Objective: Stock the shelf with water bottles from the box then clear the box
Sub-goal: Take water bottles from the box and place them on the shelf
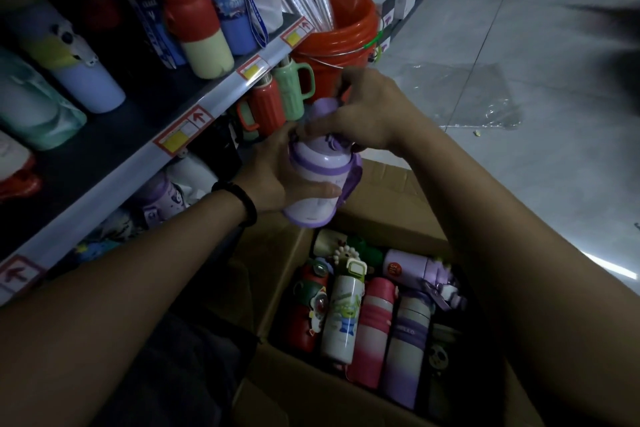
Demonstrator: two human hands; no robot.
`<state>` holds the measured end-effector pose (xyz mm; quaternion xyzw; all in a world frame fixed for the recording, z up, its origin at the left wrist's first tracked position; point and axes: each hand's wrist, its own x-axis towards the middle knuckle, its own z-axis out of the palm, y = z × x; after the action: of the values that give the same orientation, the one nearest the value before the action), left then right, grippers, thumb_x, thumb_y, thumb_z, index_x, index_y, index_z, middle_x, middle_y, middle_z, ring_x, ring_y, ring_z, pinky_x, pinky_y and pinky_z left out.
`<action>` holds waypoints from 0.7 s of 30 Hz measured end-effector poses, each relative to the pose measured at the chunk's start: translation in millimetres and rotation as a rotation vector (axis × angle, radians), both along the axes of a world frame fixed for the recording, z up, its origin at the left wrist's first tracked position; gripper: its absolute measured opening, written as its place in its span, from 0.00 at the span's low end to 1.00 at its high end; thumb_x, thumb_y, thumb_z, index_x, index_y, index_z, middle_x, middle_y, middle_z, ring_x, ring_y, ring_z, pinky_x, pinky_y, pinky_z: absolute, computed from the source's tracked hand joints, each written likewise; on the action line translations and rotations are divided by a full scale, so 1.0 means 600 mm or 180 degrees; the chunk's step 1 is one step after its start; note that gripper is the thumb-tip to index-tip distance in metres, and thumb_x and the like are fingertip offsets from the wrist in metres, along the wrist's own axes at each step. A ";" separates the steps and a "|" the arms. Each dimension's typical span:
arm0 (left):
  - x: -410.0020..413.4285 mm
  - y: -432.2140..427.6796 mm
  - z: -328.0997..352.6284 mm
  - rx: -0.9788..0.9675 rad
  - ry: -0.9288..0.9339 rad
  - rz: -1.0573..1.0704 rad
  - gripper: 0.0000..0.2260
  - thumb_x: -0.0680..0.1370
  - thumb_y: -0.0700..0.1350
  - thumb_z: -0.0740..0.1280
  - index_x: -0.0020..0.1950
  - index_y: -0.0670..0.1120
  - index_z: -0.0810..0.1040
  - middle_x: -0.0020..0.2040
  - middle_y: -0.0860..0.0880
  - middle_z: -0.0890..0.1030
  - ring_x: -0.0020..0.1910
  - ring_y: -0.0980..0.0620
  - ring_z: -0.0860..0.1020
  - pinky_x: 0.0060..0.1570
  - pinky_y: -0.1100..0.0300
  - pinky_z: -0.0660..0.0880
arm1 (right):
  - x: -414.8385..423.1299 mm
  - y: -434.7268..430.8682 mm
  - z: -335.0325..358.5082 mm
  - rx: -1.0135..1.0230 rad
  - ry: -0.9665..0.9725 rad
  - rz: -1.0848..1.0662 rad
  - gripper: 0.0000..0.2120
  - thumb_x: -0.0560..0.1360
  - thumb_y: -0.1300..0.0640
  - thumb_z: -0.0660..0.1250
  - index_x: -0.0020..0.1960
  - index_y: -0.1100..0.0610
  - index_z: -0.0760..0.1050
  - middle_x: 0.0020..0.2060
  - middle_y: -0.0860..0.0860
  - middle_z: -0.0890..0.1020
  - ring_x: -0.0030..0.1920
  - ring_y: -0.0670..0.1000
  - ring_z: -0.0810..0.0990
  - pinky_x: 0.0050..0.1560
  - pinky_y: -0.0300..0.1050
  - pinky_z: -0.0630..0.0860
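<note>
**Head view.** A purple-and-white bottle [317,180] was held at mid-frame, above the far edge of the open cardboard box [346,402] and just in front of the shelf [211,94]. The left hand [273,177] had its grip closed round the bottle's body, with the thumb lying across the front. The right hand [367,111] had its grip curled over the cap end, where a purple lid and strap showed.

**Risks, as judged.**
- With the right hand occupied at the cap, the weight probably rested on the left grip alone. A slip would likely have dropped the bottle onto the boxed bottles [343,315] directly below.
- A green mug [292,90] and a red mug [266,107] stood close together on the lower level behind the hands. A bottle pushed in carelessly could have toppled them.
- The dangling strap might have snagged on the shelf edge.
- The clear plastic sheet [478,94] on the floor [536,201], right of centre, could have been slippery underfoot once the box was cleared.

**Hidden or unclear.**
- The right hand covered whatever its fingers pinched, so lid, strap or clasp could not be told.
- The frame was dim and the lower shelf level at centre left lay in shadow, so free space there could not be judged.
- The forearms and the bottom edge of the frame cut off part of the box, leaving the remaining count unknown.
- The upper right corner was blurred.
</note>
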<state>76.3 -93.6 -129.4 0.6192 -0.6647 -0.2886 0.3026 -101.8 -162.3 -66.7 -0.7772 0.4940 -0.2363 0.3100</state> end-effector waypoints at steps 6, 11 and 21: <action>0.026 -0.001 -0.007 0.0070 -0.0147 0.0528 0.42 0.56 0.61 0.85 0.67 0.54 0.74 0.62 0.57 0.81 0.57 0.55 0.81 0.58 0.55 0.79 | 0.003 -0.009 -0.093 0.1035 -0.1787 -0.0374 0.26 0.80 0.40 0.67 0.56 0.65 0.78 0.43 0.64 0.84 0.40 0.60 0.85 0.44 0.56 0.83; 0.038 -0.005 -0.015 0.0067 -0.0170 0.0830 0.43 0.51 0.67 0.82 0.63 0.53 0.80 0.57 0.56 0.85 0.54 0.57 0.84 0.56 0.52 0.83 | -0.022 -0.002 -0.297 0.1464 -0.0051 -0.0767 0.09 0.79 0.49 0.70 0.46 0.54 0.82 0.42 0.55 0.84 0.42 0.56 0.82 0.43 0.52 0.78; 0.044 -0.007 -0.021 0.0106 -0.0124 0.0780 0.44 0.53 0.65 0.82 0.67 0.54 0.76 0.60 0.57 0.83 0.54 0.57 0.82 0.54 0.56 0.82 | -0.057 0.130 -0.542 0.2343 0.1641 -0.1005 0.58 0.61 0.26 0.74 0.77 0.60 0.63 0.72 0.60 0.74 0.72 0.61 0.74 0.69 0.52 0.72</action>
<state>102.7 -97.6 -142.2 0.7061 -0.5849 -0.2484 0.3123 -136.3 -84.3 -391.7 -0.5645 0.7178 0.1107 0.3923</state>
